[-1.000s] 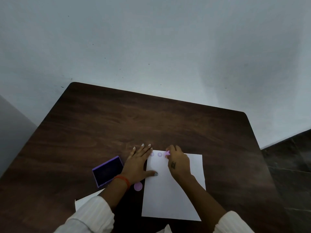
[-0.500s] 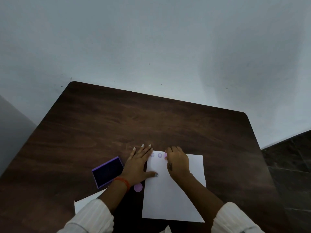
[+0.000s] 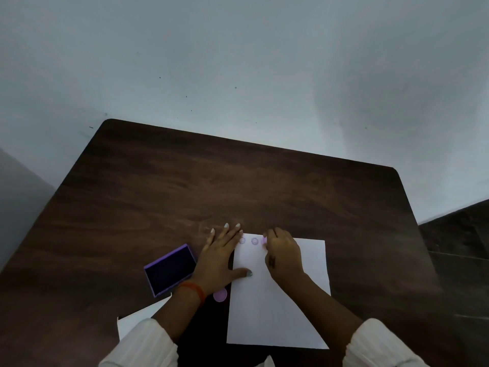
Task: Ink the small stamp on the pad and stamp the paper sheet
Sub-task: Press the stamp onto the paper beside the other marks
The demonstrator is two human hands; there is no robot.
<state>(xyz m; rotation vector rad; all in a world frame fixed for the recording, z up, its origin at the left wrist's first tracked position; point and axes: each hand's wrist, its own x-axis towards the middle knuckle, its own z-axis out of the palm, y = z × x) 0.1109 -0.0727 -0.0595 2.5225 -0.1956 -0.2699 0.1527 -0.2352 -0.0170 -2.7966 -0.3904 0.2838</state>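
The ink pad (image 3: 170,271) sits open at far left. Your left hand (image 3: 221,263) still lies flat, fingers spread, pinning the paper (image 3: 277,308). Your right hand (image 3: 284,254), closed on the stamp (image 3: 263,241), has stayed pressed beside two prints (image 3: 254,241); a third looks nearly made.

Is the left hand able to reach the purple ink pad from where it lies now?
Probably yes. The left hand lies flat on the dark wooden table, thumb on the white paper sheet. The open purple rectangular ink pad sits right beside its wrist, with nothing between them.
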